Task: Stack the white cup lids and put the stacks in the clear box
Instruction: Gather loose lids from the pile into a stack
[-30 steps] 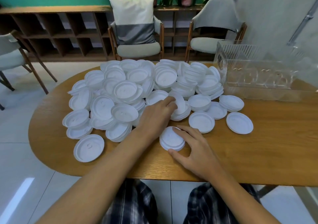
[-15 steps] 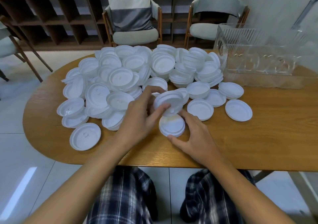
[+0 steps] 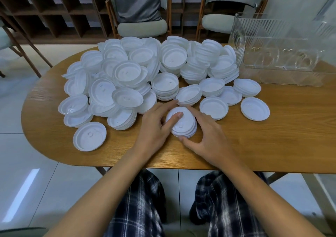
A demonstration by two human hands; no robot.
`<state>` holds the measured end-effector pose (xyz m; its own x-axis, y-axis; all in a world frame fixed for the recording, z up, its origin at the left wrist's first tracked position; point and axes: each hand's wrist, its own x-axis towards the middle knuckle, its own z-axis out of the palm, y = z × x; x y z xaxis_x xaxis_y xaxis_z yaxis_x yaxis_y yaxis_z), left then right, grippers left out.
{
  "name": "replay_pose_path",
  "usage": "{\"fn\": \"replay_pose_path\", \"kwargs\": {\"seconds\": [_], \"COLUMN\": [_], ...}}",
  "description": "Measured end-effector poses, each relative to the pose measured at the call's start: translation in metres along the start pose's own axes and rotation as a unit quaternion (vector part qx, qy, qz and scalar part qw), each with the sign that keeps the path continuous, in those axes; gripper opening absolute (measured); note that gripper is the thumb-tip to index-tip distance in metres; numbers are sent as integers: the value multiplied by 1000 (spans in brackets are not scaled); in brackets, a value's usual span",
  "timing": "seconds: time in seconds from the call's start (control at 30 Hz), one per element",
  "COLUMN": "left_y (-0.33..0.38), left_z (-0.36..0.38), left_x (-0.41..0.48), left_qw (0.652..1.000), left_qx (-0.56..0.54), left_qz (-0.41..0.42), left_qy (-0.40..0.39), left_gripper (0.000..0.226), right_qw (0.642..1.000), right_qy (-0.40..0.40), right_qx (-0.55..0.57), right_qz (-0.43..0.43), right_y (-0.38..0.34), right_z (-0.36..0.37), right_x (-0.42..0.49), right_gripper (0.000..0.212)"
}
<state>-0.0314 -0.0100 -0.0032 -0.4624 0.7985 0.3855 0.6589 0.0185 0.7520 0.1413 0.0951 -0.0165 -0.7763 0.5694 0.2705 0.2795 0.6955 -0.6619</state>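
change: top lid [image 3: 186, 115] now seated on near stack [image 3: 189, 132] | left grip [image 3: 154, 125] pinches it, right grip [image 3: 209, 133] cups side | stack grows

Bare forearms, sleeveless to view, dark plaid trousers [image 3: 138, 205]

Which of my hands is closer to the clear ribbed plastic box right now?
Right. The right hand cups the small stack of white lids on the side toward the clear ribbed plastic box; the left hand holds the stack's other side, farther away.
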Motion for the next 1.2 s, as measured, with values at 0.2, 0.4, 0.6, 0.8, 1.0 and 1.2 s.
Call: {"fn": "replay_pose_path", "kwargs": {"seconds": [0.2, 0.4, 0.6, 0.8, 1.0, 1.2], "left_y": [0, 1, 3, 4, 7, 10], "left_z": [4, -1, -3, -2, -6, -7], "left_x": [-6, -7, -8, -6, -6, -7], "left_qw": [1000, 999, 995, 994, 994, 990], "left_qx": [17, -10, -22, -15, -54, -57], "left_qz": [17, 25, 3, -6, -4, -17], "left_qy": [-2, -25, -97, -105, -94, -129], "left_gripper": [71, 78, 85, 91, 90, 88], "right_qw": [1000, 1000, 999, 1000, 1000, 1000], "right_qy": [0, 17, 17, 8, 13, 0], "right_qx": [1, 19, 22, 12, 24, 20], "right_qz": [11, -13, -21, -3, -11, -18], "right_y": [3, 1, -2, 1, -2, 0], "right_z": [1, -1, -2, -1, -2, -1], "right_x": [1, 1, 0, 0, 0, 0], "right_gripper": [87, 88, 87, 91, 87, 87]}}
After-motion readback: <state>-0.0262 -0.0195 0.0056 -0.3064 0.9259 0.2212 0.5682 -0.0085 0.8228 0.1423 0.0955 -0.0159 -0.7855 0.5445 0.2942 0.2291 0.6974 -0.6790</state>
